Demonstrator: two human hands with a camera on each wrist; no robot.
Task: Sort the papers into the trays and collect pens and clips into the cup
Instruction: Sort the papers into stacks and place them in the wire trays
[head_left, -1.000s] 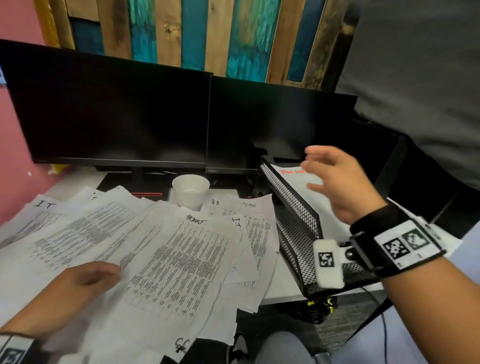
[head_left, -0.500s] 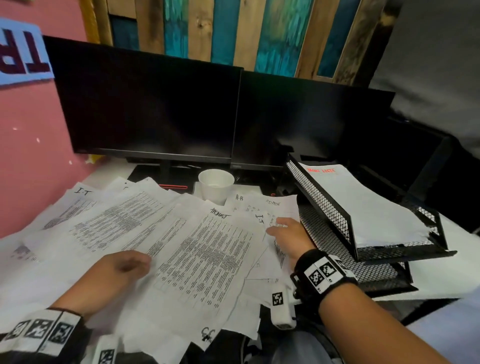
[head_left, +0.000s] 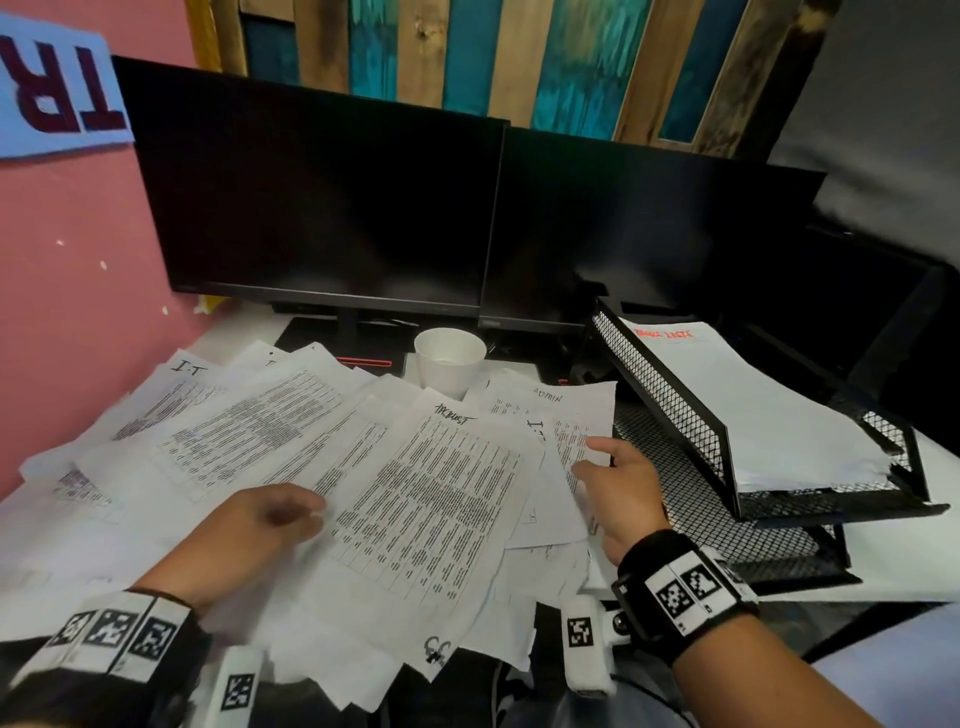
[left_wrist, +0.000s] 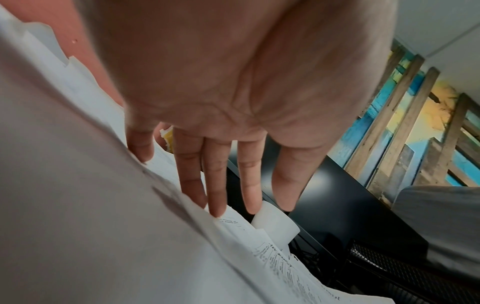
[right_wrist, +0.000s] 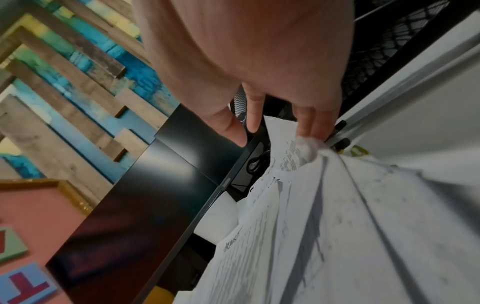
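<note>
Several printed papers (head_left: 441, 493) lie fanned across the desk, some hanging over its front edge. My left hand (head_left: 291, 514) rests on them at the near left, its fingers (left_wrist: 215, 185) straight and touching the sheets. My right hand (head_left: 587, 460) lies on the sheets beside the trays, where two fingers (right_wrist: 309, 125) press a curled paper edge (right_wrist: 307, 150). A white cup (head_left: 449, 364) stands behind the papers. At the right is the black mesh upper tray (head_left: 670, 400), holding a paper stack (head_left: 753, 405) with a red heading, over a lower tray (head_left: 727, 525). No pens or clips show.
Two dark monitors (head_left: 332, 208) stand side by side along the back of the desk, their stands right behind the cup. A pink wall (head_left: 78, 270) closes the left side. White desk surface (head_left: 914, 551) shows to the right of the trays.
My right hand came down from above the upper tray onto the papers left of the trays. The left hand stayed on the papers. The view shifted left.
</note>
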